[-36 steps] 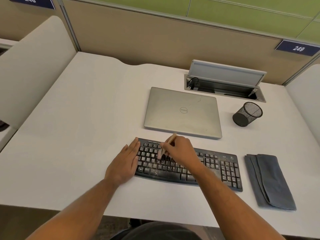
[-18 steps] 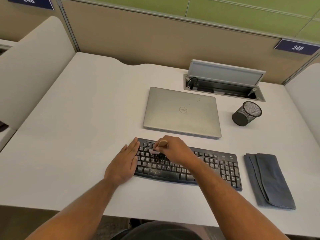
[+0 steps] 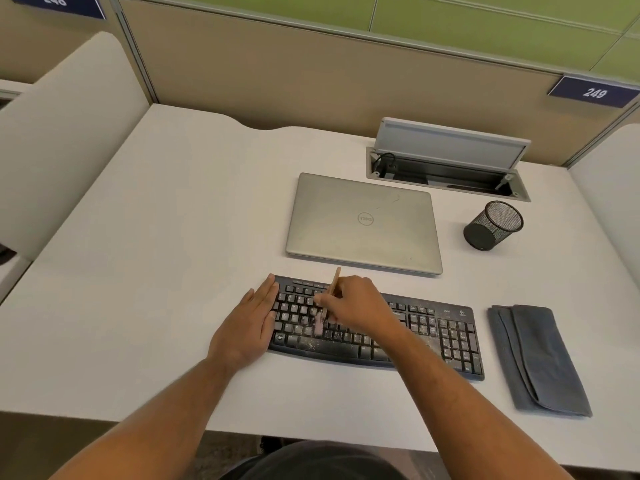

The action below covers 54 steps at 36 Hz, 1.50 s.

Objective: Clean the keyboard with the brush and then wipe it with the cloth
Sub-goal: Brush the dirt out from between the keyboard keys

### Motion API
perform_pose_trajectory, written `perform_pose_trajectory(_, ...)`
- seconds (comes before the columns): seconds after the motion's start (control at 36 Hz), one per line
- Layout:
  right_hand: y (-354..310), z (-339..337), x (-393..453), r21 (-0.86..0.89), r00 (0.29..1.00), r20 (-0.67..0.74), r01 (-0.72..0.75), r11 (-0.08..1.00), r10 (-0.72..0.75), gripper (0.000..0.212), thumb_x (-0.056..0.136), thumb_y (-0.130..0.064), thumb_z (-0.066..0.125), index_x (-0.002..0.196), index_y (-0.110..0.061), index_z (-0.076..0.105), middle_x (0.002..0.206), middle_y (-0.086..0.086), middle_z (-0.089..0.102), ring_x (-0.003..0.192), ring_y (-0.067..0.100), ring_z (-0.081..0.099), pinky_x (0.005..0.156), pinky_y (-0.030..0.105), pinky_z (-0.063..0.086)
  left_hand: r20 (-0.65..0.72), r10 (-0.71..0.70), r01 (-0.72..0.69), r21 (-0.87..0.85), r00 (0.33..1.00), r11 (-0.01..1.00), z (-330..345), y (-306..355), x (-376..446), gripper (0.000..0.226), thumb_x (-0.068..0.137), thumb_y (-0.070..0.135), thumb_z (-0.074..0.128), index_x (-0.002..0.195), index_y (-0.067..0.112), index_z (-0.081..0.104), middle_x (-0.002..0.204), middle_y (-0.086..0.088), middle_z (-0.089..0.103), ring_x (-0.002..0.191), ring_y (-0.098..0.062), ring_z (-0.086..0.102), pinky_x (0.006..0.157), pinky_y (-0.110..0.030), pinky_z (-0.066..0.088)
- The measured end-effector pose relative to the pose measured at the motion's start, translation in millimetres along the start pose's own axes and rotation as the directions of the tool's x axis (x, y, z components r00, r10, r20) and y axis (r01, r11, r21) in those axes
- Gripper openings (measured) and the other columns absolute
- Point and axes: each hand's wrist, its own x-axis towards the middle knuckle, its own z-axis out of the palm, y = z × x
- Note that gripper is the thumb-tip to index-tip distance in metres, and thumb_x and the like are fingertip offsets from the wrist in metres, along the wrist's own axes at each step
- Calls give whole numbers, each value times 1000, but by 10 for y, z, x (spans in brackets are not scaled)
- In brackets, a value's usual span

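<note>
I am viewing the tabletop from the head camera. Nearest its front edge, both forearms are reaching in from below.

The keyboard is lying near the front edge, right of centre, its keys speckled with pale dust.

The left hand is resting flat against the keyboard's left end, fingers straight and pressed together, with the fingertips reaching the far left corner of the keyboard.

The right hand is hovering over the left-centre keys, fingers curled and pinching the brush. The brush is standing steeply, its wooden handle pointing toward the far edge and its pale bristle end lying on the keys just right of the left hand.

The cloth, grey and folded, is lying just beside the keyboard's right end, near the front right corner; I cannot tell whether the two are touching.

Farther in, a closed laptop is sitting just behind the keyboard. A mesh cup is standing to its right. Toward the far edge, a cable box is showing its lid raised.
</note>
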Motion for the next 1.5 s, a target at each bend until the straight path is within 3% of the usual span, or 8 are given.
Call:
perform_pose_trajectory(0.11,53,-54,2,26,981,-193,-3,1000,8,33,102,-46,62,107,-15,74,82,-3,74,74,11,71,79,33,61,-3,-6,6,2,1000,1000,1,6,5,61,102,32,23,162,17,20,169,10,8,152,3,12,125,-22,5)
perform_pose_trajectory(0.31,89,-30,-15,9,999,-11,-41,999,42,32,101,-47,63,100,-16,69,85,1,75,79,14,75,83,39,63,1,-14,14,-5,1000,1000,-10,22,-4,62,102,33,21,162,18,21,169,11,8,152,2,14,125,-23,7)
perform_pose_trajectory(0.44,70,-82,-12,48,986,-166,-11,999,18,32,103,-43,61,105,-14,73,82,-1,75,76,13,73,80,34,61,1,-20,20,-12,1000,1000,-18,38,-8,62,102,35,20,162,18,21,169,12,8,151,4,13,125,-21,5)
perform_pose_trajectory(0.67,76,-85,-6,-28,1000,-10,-24,999,24,33,101,-47,63,95,-15,70,80,0,75,74,12,73,78,32,61,2,-17,17,-8,1000,1000,-28,41,-17,62,101,34,20,161,17,21,169,11,9,151,3,13,125,-22,6)
perform_pose_trajectory(0.81,83,-68,-23,50,987,-160,-6,999,14,27,103,-41,62,100,-17,73,80,-3,75,74,12,73,78,33,61,8,-22,22,-8,1000,1000,-27,41,-8,62,102,35,20,162,19,19,169,12,7,152,4,10,125,-23,6)
perform_pose_trajectory(1.14,-1,-57,-6,-24,988,96,122,992,-119,16,100,-39,67,108,-27,74,109,-10,72,101,11,65,96,40,54,8,-10,10,4,1000,1000,-51,66,-6,63,101,35,18,161,18,17,169,10,7,152,3,9,125,-22,4)
perform_pose_trajectory(1.36,80,-221,-10,-308,994,102,62,949,-32,22,103,-38,62,98,-17,65,91,-1,67,81,14,62,71,32,47,9,-25,25,-3,1000,1000,-49,60,-15,63,101,36,18,162,21,15,169,13,4,151,6,7,125,-21,4)
perform_pose_trajectory(1.5,134,-213,-23,-125,996,-85,-14,992,3,32,104,-33,57,87,-10,72,73,0,68,62,11,60,58,23,42,3,-10,10,3,1000,1000,-43,52,-13,62,102,34,20,161,19,18,169,11,7,151,6,8,125,-21,4)
